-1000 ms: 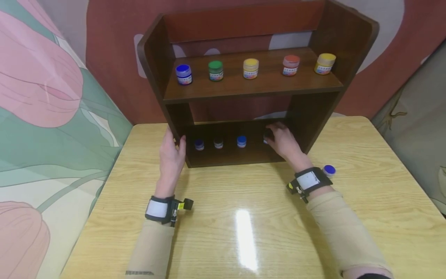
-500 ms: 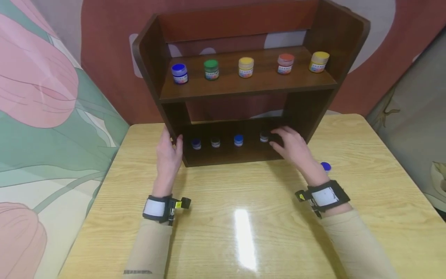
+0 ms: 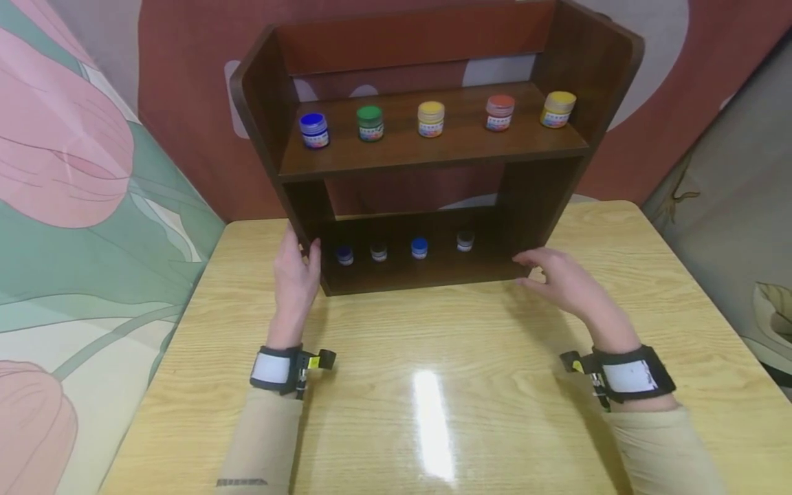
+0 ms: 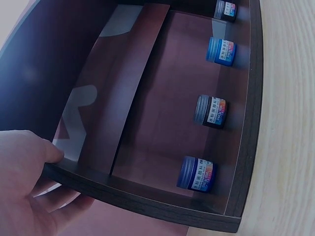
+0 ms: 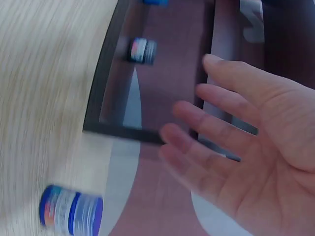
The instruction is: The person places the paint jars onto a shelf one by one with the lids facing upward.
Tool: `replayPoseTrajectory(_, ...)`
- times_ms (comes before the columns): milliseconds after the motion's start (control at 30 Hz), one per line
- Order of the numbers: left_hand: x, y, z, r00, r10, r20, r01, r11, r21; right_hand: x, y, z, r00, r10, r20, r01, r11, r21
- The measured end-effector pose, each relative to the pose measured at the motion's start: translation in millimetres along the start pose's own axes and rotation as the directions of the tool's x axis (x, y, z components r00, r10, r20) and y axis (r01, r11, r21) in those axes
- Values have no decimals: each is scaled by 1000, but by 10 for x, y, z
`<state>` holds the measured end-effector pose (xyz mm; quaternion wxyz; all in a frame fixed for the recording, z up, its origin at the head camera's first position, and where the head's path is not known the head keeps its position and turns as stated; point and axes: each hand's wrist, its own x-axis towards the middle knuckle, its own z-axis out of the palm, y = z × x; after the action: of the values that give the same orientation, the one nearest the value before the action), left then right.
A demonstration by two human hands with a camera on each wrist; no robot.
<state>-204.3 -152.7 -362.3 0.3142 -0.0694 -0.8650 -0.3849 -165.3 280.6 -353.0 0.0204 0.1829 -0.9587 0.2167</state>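
Note:
My left hand [image 3: 295, 278] grips the left side panel of a dark brown wooden shelf [image 3: 371, 165], thumb on the inner side and fingers outside. In the left wrist view, that hold on the panel edge shows clearly. My right hand [image 3: 566, 285] is off the shelf's lower right corner, fingers spread and holding nothing. Paint jars stand in a row on the lower board: a dark blue jar [image 3: 344, 256], a dark jar [image 3: 379, 252], a bright blue jar [image 3: 419, 248] and a black jar [image 3: 465, 240] at the right. A purple-blue paint jar [image 5: 71, 211] on the table is hidden behind my right hand in the head view.
On the upper board stand a blue jar [image 3: 314, 130], a green jar [image 3: 370, 124], a yellow jar [image 3: 430, 119], a red jar [image 3: 499, 113] and another yellow jar [image 3: 558, 110]. The shelf sits on a light wooden table [image 3: 371, 357] against a patterned backdrop.
My right hand has let go of the black jar on the lower board and drawn back to the right, out of the shelf. My left hand keeps its hold on the side panel.

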Motion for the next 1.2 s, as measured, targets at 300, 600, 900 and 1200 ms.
replayPoseTrajectory(300,-12,-4,8,1000,-13,10,13,1000,1,-211,361,-82,994,85,75,-80,995,-65)
replayPoseTrajectory(600,-7,18,-9,999,-33,27,33,999,11,-262,505,-125,971,182,156,-170,982,-84)
replayPoseTrajectory(900,9,14,-5,1000,-12,22,12,1000,22,-268,572,-114,954,216,206,-204,976,-77)
replayPoseTrajectory(1200,10,18,-9,1000,-23,19,23,1000,2,-258,609,-55,946,241,215,-230,970,-75)
